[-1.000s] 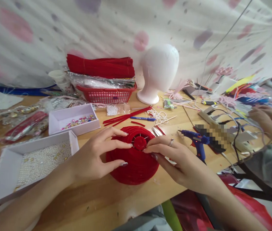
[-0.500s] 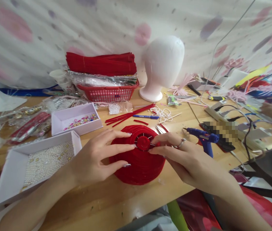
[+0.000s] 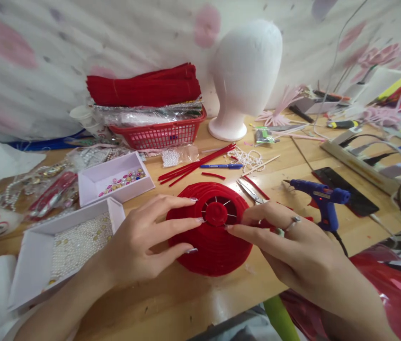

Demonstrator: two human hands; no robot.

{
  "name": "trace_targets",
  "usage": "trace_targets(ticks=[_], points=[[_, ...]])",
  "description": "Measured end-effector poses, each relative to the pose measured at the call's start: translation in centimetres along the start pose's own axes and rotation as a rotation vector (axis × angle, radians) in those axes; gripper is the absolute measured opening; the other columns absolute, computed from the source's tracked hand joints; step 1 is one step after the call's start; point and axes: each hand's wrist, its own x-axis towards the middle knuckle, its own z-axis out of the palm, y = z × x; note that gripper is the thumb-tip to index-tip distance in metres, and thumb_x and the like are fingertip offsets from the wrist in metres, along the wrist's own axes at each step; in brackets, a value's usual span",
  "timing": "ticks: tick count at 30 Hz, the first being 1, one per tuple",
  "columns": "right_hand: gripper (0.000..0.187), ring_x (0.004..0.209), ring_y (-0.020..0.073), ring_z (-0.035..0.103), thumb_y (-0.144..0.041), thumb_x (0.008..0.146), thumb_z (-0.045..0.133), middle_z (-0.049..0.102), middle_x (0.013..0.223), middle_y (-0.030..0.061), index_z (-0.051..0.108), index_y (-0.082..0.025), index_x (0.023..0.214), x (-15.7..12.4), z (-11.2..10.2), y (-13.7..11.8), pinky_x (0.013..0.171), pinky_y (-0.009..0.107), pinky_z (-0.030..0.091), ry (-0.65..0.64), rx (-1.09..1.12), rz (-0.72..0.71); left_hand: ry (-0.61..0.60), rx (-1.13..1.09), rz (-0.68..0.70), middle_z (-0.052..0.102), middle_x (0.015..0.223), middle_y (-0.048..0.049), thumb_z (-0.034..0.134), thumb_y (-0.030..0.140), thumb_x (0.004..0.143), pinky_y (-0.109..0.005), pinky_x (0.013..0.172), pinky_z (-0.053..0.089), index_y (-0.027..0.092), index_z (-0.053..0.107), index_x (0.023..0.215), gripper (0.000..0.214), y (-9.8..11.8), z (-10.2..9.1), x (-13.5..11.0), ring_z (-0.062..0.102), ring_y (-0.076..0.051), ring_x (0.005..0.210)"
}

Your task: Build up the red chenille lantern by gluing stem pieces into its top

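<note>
A round, dome-like form (image 3: 209, 253) wound with fuzzy red chenille stems sits on the table in front of me. At its top, thin wire spokes cross a dark gap to a small red disc (image 3: 216, 214). My left hand (image 3: 154, 232) rests on its left side, fingers spread and flat. My right hand (image 3: 285, 241) is pinched at the gap's right edge. Red fuzzy stem (image 3: 264, 224) shows between its fingers, and more red pokes out behind the hand; the pinched end is hidden. Scissors (image 3: 252, 190) lie just beyond the form.
A blue glue gun (image 3: 323, 196) and a phone (image 3: 345, 189) lie right. Left are boxes of pearls (image 3: 79, 244) and gems (image 3: 115, 177). Behind stand a red basket (image 3: 164, 135) and a white foam head (image 3: 246, 71). Loose red stems (image 3: 196, 164) and a blue pen (image 3: 221, 166) lie mid-table.
My view has shifted slightly. The right fingers have drawn a little away from the central disc, uncovering more of the gap and spokes. The left hand keeps its place on the form.
</note>
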Motion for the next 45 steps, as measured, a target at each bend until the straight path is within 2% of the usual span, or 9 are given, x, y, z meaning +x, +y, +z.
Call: trace_targets(ticks=[4,12,17,24,30,34,42,45], points=[[0.042,0.081,0.017,0.065,0.002,0.089,0.044,0.067,0.099,0.0093,0.068,-0.018,0.116,-0.3,0.1,0.2,0.064,0.027,0.052,-0.013,0.027,0.009,-0.011,0.008,0.015,0.064,0.134,-0.0124,0.071,0.016,0.089,-0.041,0.098,0.056,0.021,0.066,0.123,0.035,0.0,-0.2,0.2,0.063,-0.024,0.119],[0.039,0.08,0.0175,0.063,0.0,0.092,0.043,0.067,0.1,0.0087,0.069,-0.018,0.115,-0.3,0.6,0.1,0.062,0.028,0.049,0.001,-0.003,0.016,-0.138,0.257,0.106,0.062,0.133,-0.017,0.069,0.017,0.091,-0.042,0.096,0.057,0.017,0.062,0.126,0.036,0.6,-1.1,0.6,0.062,-0.027,0.12],[0.04,0.079,0.0153,0.063,-0.002,0.095,0.041,0.067,0.101,0.0079,0.069,-0.019,0.117,-0.5,0.5,0.1,0.061,0.025,0.048,0.002,0.007,0.017,-0.147,0.241,0.124,0.062,0.132,-0.019,0.069,0.021,0.091,-0.043,0.094,0.058,0.014,0.062,0.124,0.035,0.6,-1.1,0.7,0.062,-0.028,0.118],[0.04,0.082,0.0169,0.062,-0.001,0.096,0.038,0.067,0.1,0.0085,0.068,-0.018,0.116,-0.4,0.8,0.3,0.064,0.026,0.048,0.013,-0.004,0.0,-0.141,0.253,0.135,0.061,0.13,-0.0193,0.067,0.022,0.092,-0.043,0.09,0.058,0.012,0.064,0.122,0.031,0.7,-1.1,0.6,0.063,-0.029,0.115],[0.04,0.078,0.0182,0.062,-0.002,0.096,0.037,0.068,0.096,0.0087,0.07,-0.018,0.113,-0.1,0.5,0.0,0.061,0.028,0.048,-0.002,-0.011,0.004,-0.092,0.27,0.138,0.062,0.127,-0.017,0.064,0.016,0.094,-0.038,0.094,0.056,0.011,0.064,0.117,0.024,0.7,-0.5,0.6,0.062,-0.025,0.115],[0.041,0.077,0.0189,0.062,-0.003,0.098,0.034,0.068,0.093,0.0096,0.072,-0.016,0.106,0.0,0.2,-0.2,0.061,0.028,0.048,0.012,-0.036,0.0,-0.01,0.214,0.128,0.065,0.124,-0.0162,0.065,0.014,0.094,-0.035,0.098,0.053,0.009,0.06,0.116,0.023,0.3,0.2,0.4,0.062,-0.022,0.116],[0.042,0.077,0.0187,0.062,-0.009,0.103,0.03,0.068,0.091,0.0098,0.072,-0.014,0.104,-0.2,0.6,-0.2,0.061,0.03,0.049,0.048,-0.026,-0.013,0.024,0.253,0.124,0.06,0.13,-0.0178,0.058,0.01,0.095,-0.038,0.1,0.05,0.009,0.062,0.119,0.024,0.5,1.3,0.1,0.058,-0.025,0.12],[0.036,0.079,0.0189,0.063,-0.007,0.101,0.036,0.069,0.097,0.0105,0.07,-0.014,0.111,-0.7,0.9,-0.3,0.063,0.03,0.05,0.057,-0.012,-0.001,0.058,0.258,0.1,0.06,0.128,-0.0164,0.058,0.007,0.094,-0.038,0.1,0.05,0.01,0.063,0.118,0.025,1.0,1.6,-0.1,0.059,-0.025,0.119]])
